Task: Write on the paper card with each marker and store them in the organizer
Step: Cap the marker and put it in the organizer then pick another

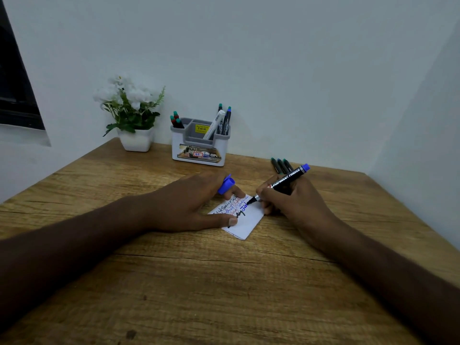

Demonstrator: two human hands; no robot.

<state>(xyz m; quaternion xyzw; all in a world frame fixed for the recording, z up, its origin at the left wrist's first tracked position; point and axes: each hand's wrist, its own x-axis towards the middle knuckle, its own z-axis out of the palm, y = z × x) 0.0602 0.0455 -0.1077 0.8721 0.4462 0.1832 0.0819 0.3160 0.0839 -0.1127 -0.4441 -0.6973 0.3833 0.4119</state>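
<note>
A white paper card (249,221) lies on the wooden table, covered with lines of black, red and blue writing. My right hand (293,197) grips a black-barrelled blue permanent marker (286,181) with its tip touching the card. My left hand (189,202) presses the card's left side flat and holds the marker's blue cap (226,185) between its fingers. The grey-and-white organizer (199,145) stands at the back against the wall, with several markers upright in its left and right compartments. Three more markers (281,165) lie on the table behind my right hand.
A white pot with white flowers (135,115) stands left of the organizer. Walls close the table in at the back and right. A dark window frame (17,83) is at the far left.
</note>
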